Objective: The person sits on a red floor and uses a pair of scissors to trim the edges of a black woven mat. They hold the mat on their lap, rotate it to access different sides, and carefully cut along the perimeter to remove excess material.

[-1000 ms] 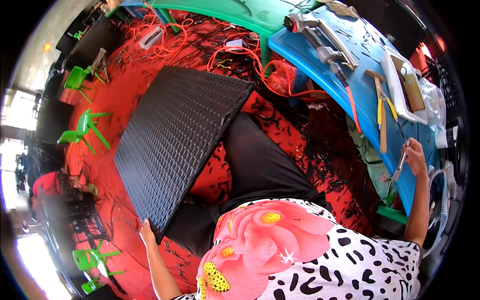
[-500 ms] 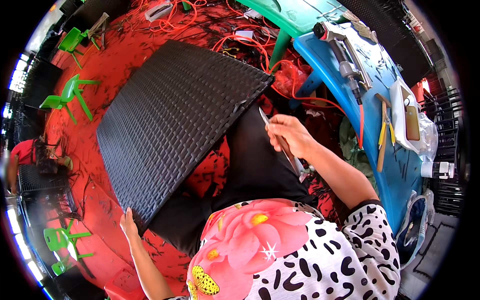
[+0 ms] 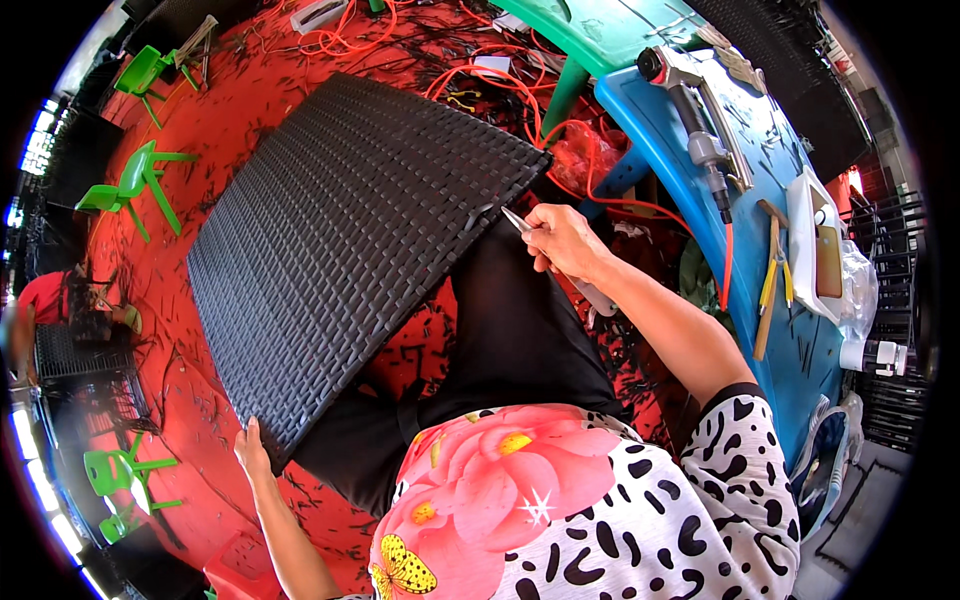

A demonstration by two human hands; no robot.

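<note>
A large dark woven rattan panel (image 3: 350, 240) lies tilted across my knees, its strands running in a close weave. My left hand (image 3: 252, 450) grips the panel's near-left corner; the thumb shows at the edge and the other fingers are partly hidden. In my right hand (image 3: 568, 243) is a slim, pointed metal tool (image 3: 516, 219), its tip toward me-away side of the panel's right edge. That tip is close to a loose strand end (image 3: 480, 215) sticking up near the panel's far-right corner. A greyish rear end of the tool shows below my wrist; its exact kind is unclear.
On the right, a blue table (image 3: 640, 100) carries an air tool (image 3: 700, 135), a hammer (image 3: 768, 290), yellow-handled pliers (image 3: 775, 265) and a white tray (image 3: 803, 225). Orange hose (image 3: 640, 205) runs below. Green chairs (image 3: 135, 180) and a person (image 3: 50, 300) are left. Strand scraps litter the red floor.
My right hand has moved slightly left and up, bringing the tool's tip closer to the loose strand at the panel's edge. The left hand keeps its hold on the corner.
</note>
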